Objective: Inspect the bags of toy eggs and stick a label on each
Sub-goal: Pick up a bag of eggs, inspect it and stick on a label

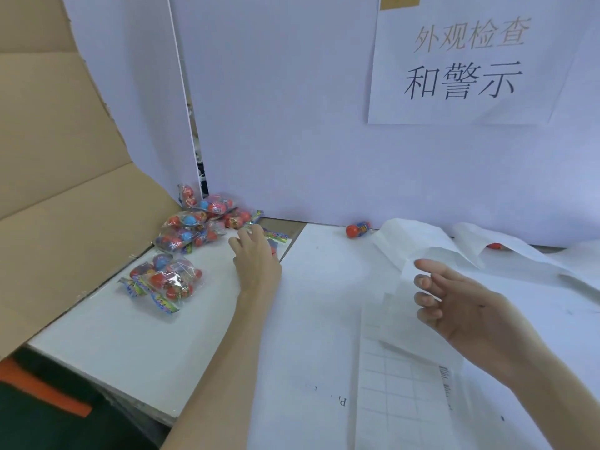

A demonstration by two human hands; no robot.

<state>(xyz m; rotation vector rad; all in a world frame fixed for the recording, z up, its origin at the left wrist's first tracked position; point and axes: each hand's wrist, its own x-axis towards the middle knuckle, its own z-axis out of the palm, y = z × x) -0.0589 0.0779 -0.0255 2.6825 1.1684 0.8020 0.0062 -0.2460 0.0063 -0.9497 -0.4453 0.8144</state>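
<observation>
left hand [256, 254] reaching, gripping bag [274, 238] at worktop [311, 319] far-left corner | right hand [467, 306] loose, empty, farther off

both hands [256, 254] and forearms are bare, with no sleeves, gloves, rings or watch.

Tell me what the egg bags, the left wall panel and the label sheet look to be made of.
Egg bags: clear glossy plastic film, judging by the glints. Left wall panel: brown corrugated cardboard, matte, ragged torn edge. Label sheet: thin white paper, gridded, probably a sticker backing.
</observation>
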